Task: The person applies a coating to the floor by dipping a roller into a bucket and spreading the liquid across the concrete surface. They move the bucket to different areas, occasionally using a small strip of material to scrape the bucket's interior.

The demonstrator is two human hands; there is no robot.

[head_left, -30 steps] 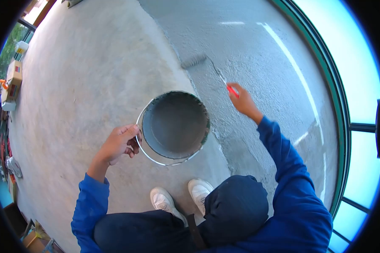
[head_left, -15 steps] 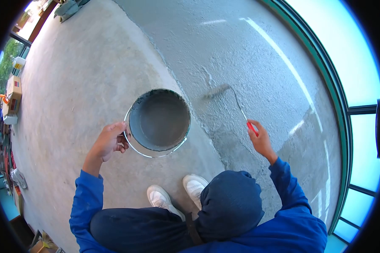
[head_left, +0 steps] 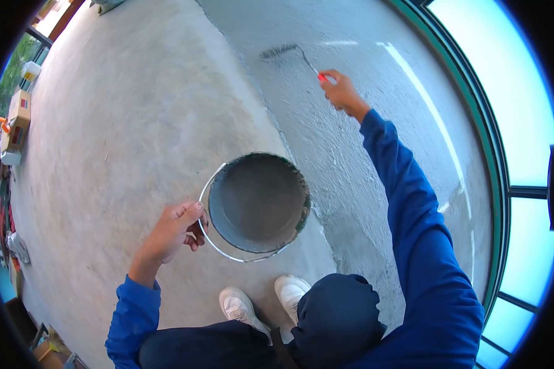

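My left hand (head_left: 177,232) pinches the wire handle of a bucket (head_left: 260,203) between thumb and fingers. Grey, smooth slurry fills part of the bucket, and its rim is caked with the same stuff. My right hand (head_left: 341,92) is closed around the red grip of a paint roller (head_left: 281,50), arm stretched far out. The roller's grey, shaggy sleeve lies on the wet coating (head_left: 345,147), close to the edge where it meets the bare concrete (head_left: 148,123).
Glazed panels in a green frame (head_left: 495,203) line the right side. Along the left edge stand a cardboard box (head_left: 20,117), a white jug (head_left: 31,71) and assorted clutter. My white shoes (head_left: 237,304) are on the bare concrete just below the bucket.
My right hand has pushed the roller forward, farther away along the wet coating. In view, the bucket and my left hand have shifted a little right and down.
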